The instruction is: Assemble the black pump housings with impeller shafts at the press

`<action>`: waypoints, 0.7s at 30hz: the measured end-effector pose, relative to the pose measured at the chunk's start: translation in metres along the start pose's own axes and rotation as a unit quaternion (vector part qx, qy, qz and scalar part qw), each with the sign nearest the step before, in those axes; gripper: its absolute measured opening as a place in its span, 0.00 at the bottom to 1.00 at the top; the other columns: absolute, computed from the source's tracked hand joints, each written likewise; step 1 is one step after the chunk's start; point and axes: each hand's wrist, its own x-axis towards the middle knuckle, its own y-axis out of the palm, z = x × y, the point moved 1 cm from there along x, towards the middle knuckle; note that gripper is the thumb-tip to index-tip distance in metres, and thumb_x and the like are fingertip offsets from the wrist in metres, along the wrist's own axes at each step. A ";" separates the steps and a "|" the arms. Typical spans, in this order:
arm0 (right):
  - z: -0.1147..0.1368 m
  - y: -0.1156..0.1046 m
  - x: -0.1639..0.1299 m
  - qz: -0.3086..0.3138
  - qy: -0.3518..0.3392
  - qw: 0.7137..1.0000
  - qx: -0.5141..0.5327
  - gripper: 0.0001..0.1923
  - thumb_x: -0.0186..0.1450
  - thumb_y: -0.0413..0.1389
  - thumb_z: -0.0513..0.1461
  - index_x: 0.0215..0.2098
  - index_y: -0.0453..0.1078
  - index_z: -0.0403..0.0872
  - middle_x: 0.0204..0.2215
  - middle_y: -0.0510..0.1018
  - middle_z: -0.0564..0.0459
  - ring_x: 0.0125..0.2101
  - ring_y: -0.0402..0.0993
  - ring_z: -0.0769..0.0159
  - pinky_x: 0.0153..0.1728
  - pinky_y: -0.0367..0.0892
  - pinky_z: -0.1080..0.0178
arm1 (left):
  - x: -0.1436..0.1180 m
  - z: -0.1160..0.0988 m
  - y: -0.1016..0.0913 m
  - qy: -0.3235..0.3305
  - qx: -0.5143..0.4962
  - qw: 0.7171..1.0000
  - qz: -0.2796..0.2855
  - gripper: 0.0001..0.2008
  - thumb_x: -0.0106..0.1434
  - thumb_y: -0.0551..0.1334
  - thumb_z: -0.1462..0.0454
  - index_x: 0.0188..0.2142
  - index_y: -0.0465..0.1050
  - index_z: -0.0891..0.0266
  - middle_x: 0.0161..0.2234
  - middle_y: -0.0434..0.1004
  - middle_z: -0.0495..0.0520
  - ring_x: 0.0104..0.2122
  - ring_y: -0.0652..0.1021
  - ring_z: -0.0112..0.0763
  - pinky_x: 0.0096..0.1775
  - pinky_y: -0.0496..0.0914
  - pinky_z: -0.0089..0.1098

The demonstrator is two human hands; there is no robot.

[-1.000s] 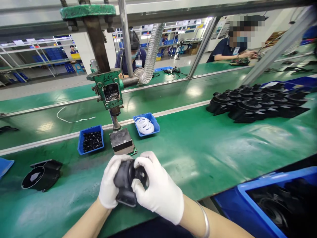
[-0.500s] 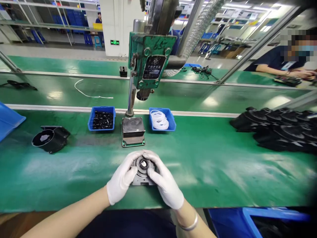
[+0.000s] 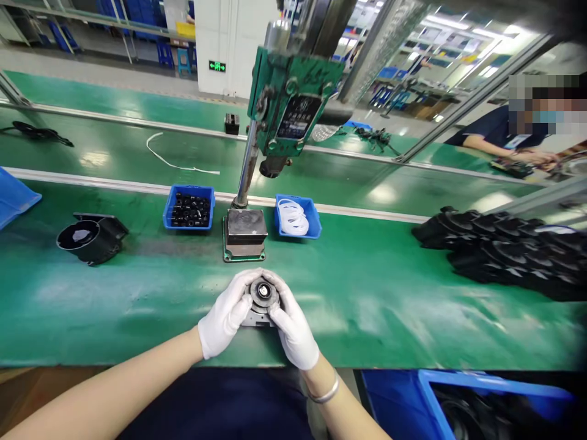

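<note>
Head view: both gloved hands' grip (image 3: 261,311) closed around grey housing (image 3: 262,298).

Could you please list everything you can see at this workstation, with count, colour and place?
grey part: one, dark grey, near bench edge, between both hands
press: one, green, behind the part
blue trays: two, either side of the press base
black housing: one, far left
stacked housings: many, black, right
blue bin: one, bottom right
co-worker: one, far right
left hand: white glove, on the part
right hand: white glove, on the part
</note>
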 end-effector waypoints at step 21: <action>0.031 -0.018 0.004 -0.131 -0.077 0.981 -0.123 0.19 0.69 0.50 0.49 0.52 0.71 0.49 0.46 0.79 0.45 0.50 0.72 0.53 0.52 0.67 0.51 | 0.000 0.020 0.020 0.005 0.132 0.990 -0.054 0.48 0.52 0.61 0.72 0.68 0.36 0.61 0.66 0.51 0.68 0.65 0.59 0.54 0.63 0.60 0.54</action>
